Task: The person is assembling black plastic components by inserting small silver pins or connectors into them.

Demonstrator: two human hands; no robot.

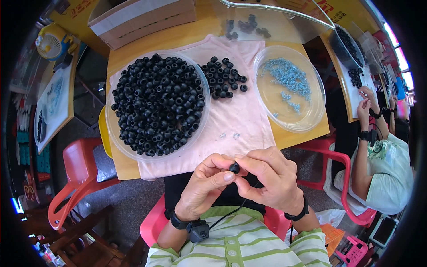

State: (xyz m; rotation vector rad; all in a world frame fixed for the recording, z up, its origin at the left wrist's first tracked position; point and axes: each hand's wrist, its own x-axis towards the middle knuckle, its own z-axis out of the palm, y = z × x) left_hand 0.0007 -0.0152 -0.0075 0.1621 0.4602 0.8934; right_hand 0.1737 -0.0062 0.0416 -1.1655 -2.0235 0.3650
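In front of my chest, a small black bead-like part is pinched in the fingertips of my left hand. My right hand is closed on the same part from the right, its index finger and thumb against it. Any smaller piece between the fingers is hidden. Beyond my hands, a pink cloth covers the table, with a few tiny clear-blue pieces on it. A round clear tub full of black hollow parts stands left. Loose black parts lie beside it.
A shallow clear tray with small light-blue pieces sits at the right. Behind are a cardboard box and a clear plastic bin. A red chair stands left. On the right, another person works at a separate table.
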